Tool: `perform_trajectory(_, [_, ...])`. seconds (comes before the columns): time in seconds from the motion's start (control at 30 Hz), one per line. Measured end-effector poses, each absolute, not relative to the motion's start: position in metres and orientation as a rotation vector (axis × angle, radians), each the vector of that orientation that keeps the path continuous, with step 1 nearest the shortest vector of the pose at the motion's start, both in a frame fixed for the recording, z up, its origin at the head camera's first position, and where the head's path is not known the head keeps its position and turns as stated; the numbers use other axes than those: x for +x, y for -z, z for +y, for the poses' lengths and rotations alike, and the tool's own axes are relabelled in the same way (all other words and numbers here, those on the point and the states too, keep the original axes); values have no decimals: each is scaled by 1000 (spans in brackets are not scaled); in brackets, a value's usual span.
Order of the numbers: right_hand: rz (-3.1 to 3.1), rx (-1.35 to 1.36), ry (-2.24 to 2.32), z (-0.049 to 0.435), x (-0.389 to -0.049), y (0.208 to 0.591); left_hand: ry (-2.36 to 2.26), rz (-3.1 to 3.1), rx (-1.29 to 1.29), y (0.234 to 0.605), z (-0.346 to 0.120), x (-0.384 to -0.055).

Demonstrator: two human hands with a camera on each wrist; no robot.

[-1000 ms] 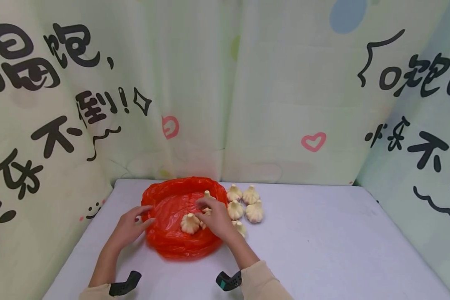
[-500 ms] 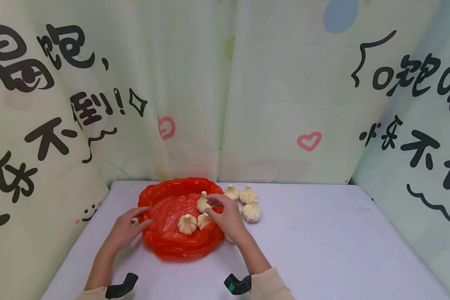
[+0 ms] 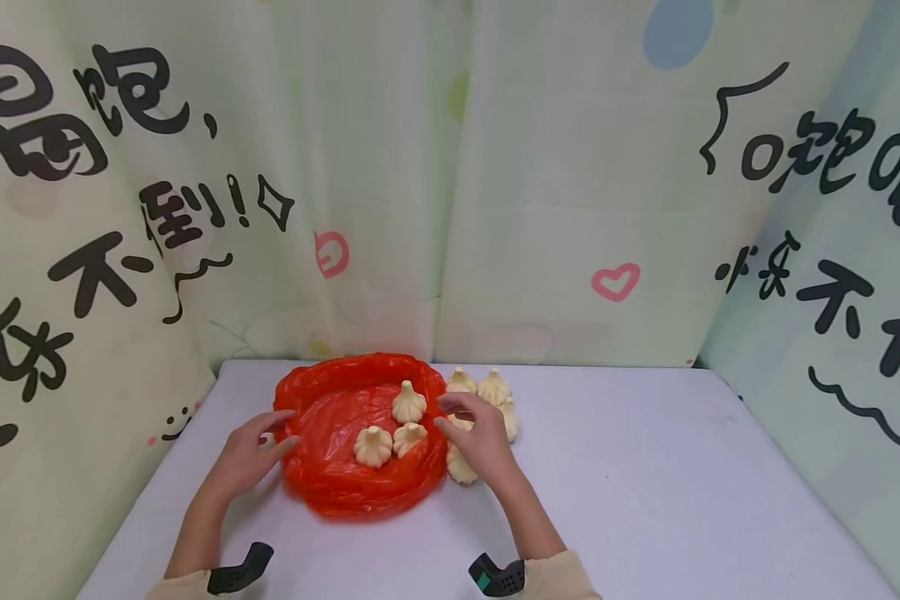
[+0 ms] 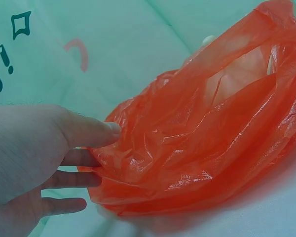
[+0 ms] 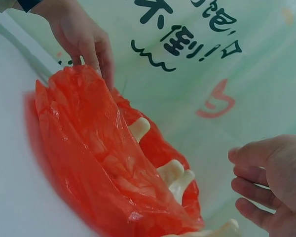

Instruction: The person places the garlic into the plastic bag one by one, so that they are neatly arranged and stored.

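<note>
Bagged garlic (image 3: 373, 447) near bench's (image 3: 645, 483) back edge.
We see left hand (image 3: 249, 454) touching bag (image 3: 363, 496), right hand (image 3: 482, 435) by loose bulbs (image 3: 462, 468); both spread.

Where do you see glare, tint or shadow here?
Head view: a soft shadow beside the left forearm, a reddish tint on the table near the bag; left wrist view: white glints on the bag's creases; right wrist view: glints there too; both wrist views: a much greener curtain.

Soft light glints off the red bag (image 4: 187, 153).
</note>
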State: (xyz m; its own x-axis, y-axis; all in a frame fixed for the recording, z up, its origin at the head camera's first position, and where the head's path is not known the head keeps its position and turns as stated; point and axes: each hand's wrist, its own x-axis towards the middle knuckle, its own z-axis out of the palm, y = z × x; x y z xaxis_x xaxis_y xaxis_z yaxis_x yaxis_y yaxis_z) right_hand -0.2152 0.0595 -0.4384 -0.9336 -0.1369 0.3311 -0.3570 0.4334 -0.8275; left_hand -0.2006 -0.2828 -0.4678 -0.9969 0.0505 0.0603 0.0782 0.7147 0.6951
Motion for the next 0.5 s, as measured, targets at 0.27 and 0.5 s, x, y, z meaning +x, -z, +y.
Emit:
perform_trajectory(0.27, [-2484,404,-1490,70,-213,441,1168,-2889,-87,466,-281,-201])
perform_trajectory(0.5, [-2488,398,-1545,75,-211,445,1185,-2874,-114,468,-282,-202])
